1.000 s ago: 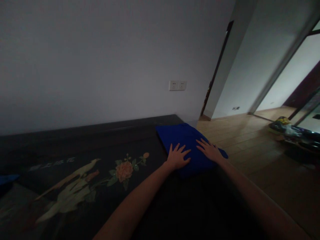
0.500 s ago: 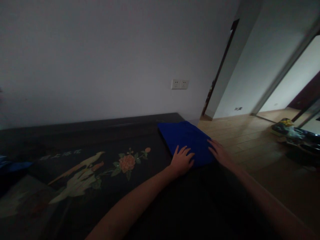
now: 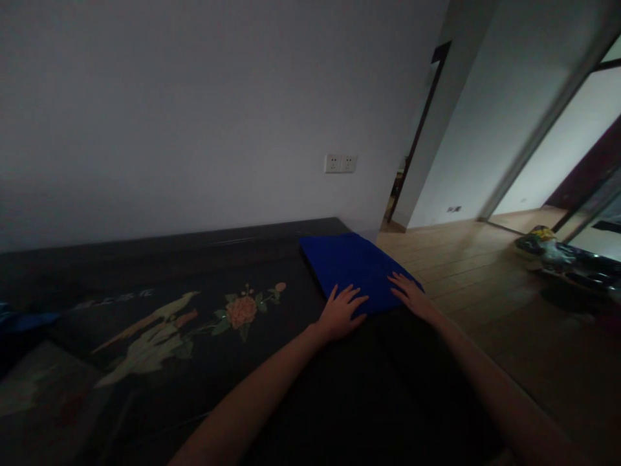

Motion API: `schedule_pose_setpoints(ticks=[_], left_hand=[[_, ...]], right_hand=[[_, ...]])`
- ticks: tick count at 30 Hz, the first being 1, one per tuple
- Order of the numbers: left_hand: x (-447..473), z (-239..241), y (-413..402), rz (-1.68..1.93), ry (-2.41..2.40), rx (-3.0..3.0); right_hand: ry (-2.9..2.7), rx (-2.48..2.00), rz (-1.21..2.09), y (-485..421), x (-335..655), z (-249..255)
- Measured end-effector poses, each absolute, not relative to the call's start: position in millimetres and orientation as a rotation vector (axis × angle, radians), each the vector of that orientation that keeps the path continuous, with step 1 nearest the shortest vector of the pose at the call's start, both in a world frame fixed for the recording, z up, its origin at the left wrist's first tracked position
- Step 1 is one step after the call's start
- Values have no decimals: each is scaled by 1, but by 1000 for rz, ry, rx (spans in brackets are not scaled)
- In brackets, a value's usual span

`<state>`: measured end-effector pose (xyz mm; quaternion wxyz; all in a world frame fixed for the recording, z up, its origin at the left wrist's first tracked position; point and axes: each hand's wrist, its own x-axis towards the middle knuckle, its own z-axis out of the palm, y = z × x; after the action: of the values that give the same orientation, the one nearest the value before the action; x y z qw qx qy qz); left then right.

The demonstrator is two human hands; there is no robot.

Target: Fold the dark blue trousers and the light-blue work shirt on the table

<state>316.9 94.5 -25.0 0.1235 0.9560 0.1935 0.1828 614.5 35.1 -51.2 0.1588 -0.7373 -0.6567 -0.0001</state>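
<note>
A blue piece of folded cloth lies flat on the right end of a dark, glossy table. My left hand rests on its near left corner, fingers spread. On the near right part of the cloth lies my right hand, palm down with fingers stretched out. Neither hand grips it. Left of the cloth, the tabletop carries a picture of birds and a pink flower.
A white wall with a double socket rises behind the table. Blue material lies at the far left. Wooden floor extends on the right, with a heap of bagged things on it.
My right hand has moved inward, from the cloth's right edge onto its top. The left hand stays at the near left corner. The view has shifted slightly to the right.
</note>
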Motion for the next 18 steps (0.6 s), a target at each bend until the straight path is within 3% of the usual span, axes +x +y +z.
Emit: schedule_pose_setpoints(ticks=[9,18], left_hand=[[255,9,85,706,534,2606],[66,11,62,688,748,2467]], right_hand=[[-1696,-1859,-79,25,553,-1],[-2059,-1421,553,13,358,31]])
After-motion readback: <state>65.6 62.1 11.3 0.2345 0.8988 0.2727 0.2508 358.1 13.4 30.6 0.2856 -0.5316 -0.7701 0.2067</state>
